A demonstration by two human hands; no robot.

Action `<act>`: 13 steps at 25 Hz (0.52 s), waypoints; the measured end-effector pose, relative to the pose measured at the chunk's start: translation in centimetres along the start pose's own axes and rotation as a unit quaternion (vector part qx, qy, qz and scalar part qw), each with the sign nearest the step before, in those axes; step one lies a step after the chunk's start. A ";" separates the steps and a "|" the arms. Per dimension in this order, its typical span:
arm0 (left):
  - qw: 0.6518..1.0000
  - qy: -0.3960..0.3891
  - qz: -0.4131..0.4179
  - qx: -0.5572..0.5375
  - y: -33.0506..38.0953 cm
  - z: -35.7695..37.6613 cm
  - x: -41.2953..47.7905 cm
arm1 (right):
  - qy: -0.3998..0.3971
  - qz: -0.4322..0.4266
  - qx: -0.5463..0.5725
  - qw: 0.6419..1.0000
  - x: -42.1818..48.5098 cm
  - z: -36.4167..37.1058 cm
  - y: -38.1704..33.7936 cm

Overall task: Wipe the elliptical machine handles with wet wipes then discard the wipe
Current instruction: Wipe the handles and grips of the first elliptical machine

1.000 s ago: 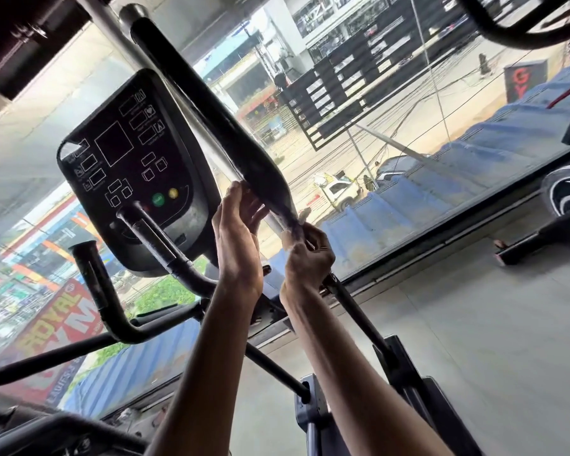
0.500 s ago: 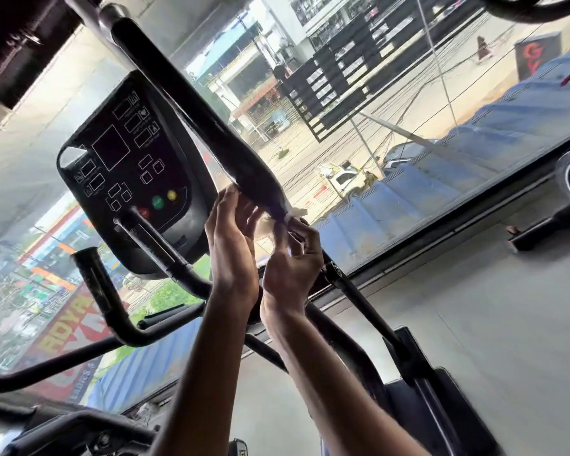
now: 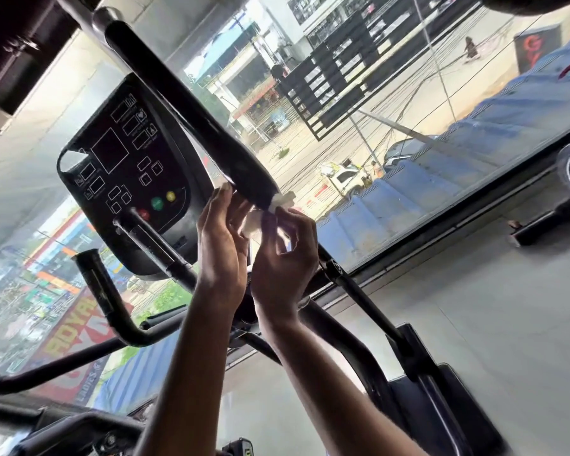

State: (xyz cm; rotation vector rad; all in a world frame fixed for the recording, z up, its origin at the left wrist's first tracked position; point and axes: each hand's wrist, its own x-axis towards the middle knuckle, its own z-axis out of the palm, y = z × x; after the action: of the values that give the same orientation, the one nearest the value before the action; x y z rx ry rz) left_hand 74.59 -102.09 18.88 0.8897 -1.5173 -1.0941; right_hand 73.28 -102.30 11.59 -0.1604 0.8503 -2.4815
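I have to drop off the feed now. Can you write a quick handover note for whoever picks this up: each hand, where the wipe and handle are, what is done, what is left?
Left hand: fingers up at the lower end of the long black handle, touching the white wipe.
Right hand: pinching the wipe just below the grip's end.
Done: cannot tell how much of this handle has been wiped.
Left: wipe the short handle by the console, then discard the wipe; no bin in view.

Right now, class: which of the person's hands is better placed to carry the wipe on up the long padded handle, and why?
Probably the right hand: its fingertips pinch the white wipe at the padded handle's lower end, while the left hand only steadies alongside.
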 end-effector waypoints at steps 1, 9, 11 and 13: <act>1.000 0.004 0.001 0.005 0.0 -0.1 0.1 | -0.011 -0.018 0.004 1.000 -0.1 0.1 -0.1; 0.999 0.039 -0.002 0.023 0.2 0.7 -0.8 | 0.024 0.127 -0.100 0.987 2.6 -1.1 6.4; 0.998 0.064 -0.010 0.007 -0.1 0.8 -0.7 | 0.024 0.111 -0.096 0.989 2.5 -1.1 6.3; 0.997 0.082 -0.010 -0.002 -0.3 1.1 -0.7 | 0.010 0.087 -0.079 0.993 2.4 -1.1 6.2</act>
State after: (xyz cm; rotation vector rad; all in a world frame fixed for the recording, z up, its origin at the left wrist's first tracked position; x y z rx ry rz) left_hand 73.69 -101.32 18.26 0.9711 -1.3736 -1.0129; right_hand 73.51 -107.10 6.85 -0.1109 1.0247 -2.2585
